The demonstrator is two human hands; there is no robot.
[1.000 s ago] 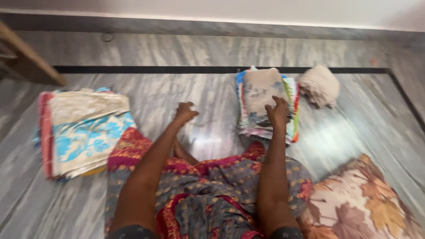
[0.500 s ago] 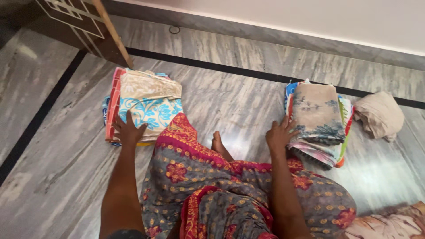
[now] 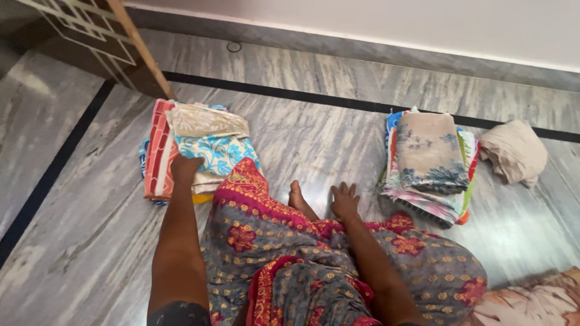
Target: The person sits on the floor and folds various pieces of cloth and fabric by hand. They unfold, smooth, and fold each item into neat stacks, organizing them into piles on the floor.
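I sit on a grey marble floor (image 3: 302, 121) in a grey and red patterned garment (image 3: 314, 259). My left hand (image 3: 184, 169) grips the near edge of a stack of folded cloths (image 3: 199, 145) topped by a beige and blue flowered piece. My right hand (image 3: 344, 202) hangs open just above the floor beside my bare foot (image 3: 296, 196), empty. A second stack of folded cloths (image 3: 429, 160), with a tan flowered piece on top, lies to the right of that hand, apart from it.
A crumpled beige cloth (image 3: 513, 151) lies right of the second stack. A wooden furniture leg (image 3: 136, 48) slants at the top left. A leaf-print cushion (image 3: 531, 302) shows at the bottom right. The wall base runs along the top.
My right hand has left the right stack and moved leftward to beside my foot. My left hand, which had reached the left stack, now closes on its near edge.
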